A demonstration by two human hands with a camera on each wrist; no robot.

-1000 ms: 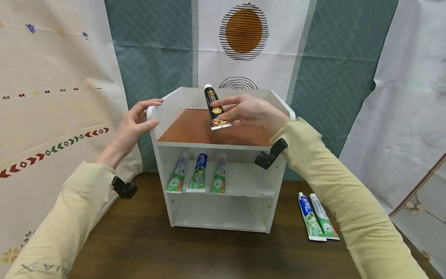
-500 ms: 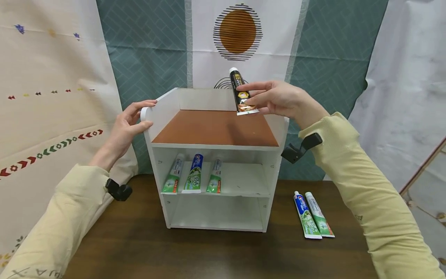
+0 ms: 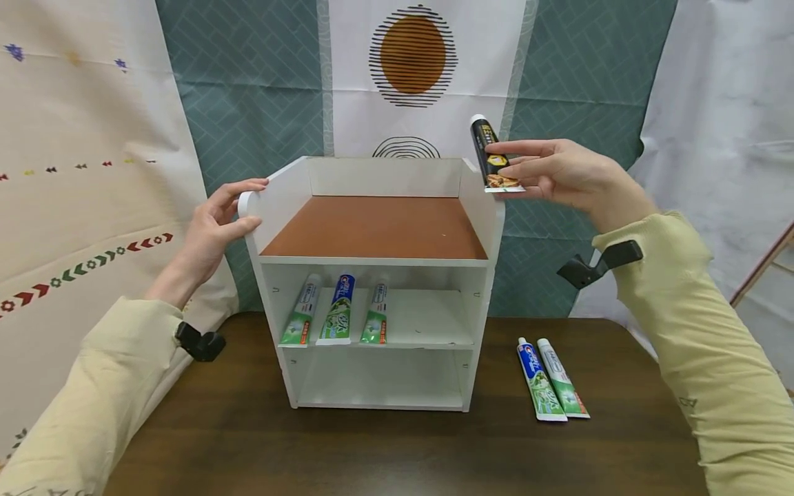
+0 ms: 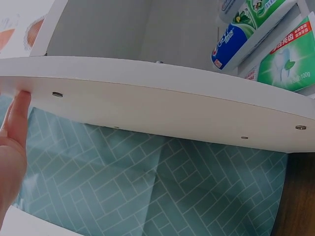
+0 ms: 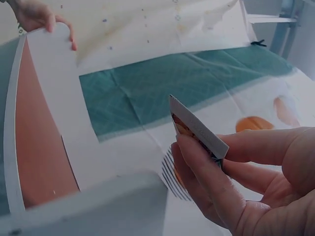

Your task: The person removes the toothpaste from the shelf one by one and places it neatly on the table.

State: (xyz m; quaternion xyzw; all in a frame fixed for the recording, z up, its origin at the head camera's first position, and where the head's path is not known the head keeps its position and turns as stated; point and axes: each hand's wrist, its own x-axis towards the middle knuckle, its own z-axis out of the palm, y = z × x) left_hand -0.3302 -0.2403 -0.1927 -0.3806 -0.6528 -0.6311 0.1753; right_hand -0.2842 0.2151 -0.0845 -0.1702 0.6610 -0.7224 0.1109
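Note:
Pinched between thumb and fingers of my right hand (image 3: 561, 172) is a black toothpaste tube (image 3: 489, 155), white cap up, held in the air by the top right corner of a small white shelf unit (image 3: 375, 260). The right wrist view shows its flat crimped end (image 5: 199, 128) near the fingertips. My left hand (image 3: 217, 224) grips the upper front corner of the unit's left side panel. On the middle shelf lean a green-and-white tube (image 3: 300, 313), a blue-and-green tube (image 3: 338, 313) and another green-and-white tube (image 3: 375, 317), side by side toward the left.
A blue-and-green toothpaste tube (image 3: 541, 380) and a green-and-white tube (image 3: 563, 379) lie side by side on the dark wooden table (image 3: 397, 451), right of the unit. Its brown top board (image 3: 375, 227) has raised white walls. Patterned cloths (image 3: 260, 83) hang behind.
My right hand has carried the black tube from over the brown top board rightward and up to the unit's right side. The left hand keeps its grip. The view has shifted slightly.

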